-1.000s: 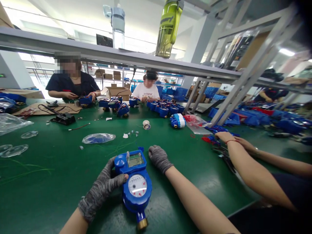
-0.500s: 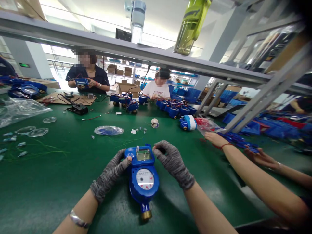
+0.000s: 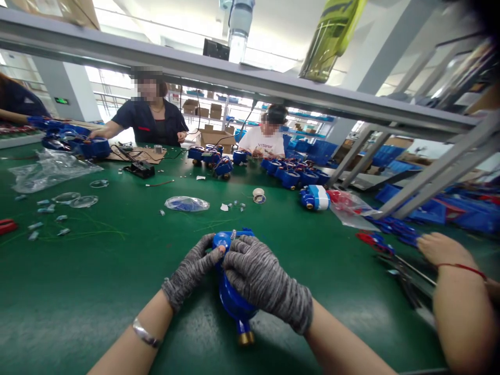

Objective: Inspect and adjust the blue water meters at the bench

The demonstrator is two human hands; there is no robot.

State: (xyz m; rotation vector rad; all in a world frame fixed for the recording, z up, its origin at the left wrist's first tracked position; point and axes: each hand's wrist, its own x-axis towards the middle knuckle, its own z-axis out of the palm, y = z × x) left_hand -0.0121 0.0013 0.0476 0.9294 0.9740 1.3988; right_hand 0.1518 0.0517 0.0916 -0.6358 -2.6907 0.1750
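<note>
A blue water meter [image 3: 233, 302] with a brass fitting at its near end lies on the green table [image 3: 97, 281] right in front of me. My left hand [image 3: 193, 271], in a grey knit glove, grips the meter's left side near the top. My gloved right hand [image 3: 263, 278] lies over the meter's face with its fingers curled down onto it, hiding the dial and display. Both hands meet at the meter's upper part, where a small clear piece sticks up.
A co-worker's bare hand [image 3: 445, 250] with a red wrist string reaches in at the right, near red and blue parts [image 3: 385, 234]. A plastic bag [image 3: 186, 203], tape roll [image 3: 258, 196], another meter [image 3: 314, 198] and loose bits lie farther off. Two people work across the table among several blue meters [image 3: 292, 174].
My right hand has moved from the meter's top right corner onto its face, covering the dial. The view has shifted left, and the co-worker's hand has drawn back to the right.
</note>
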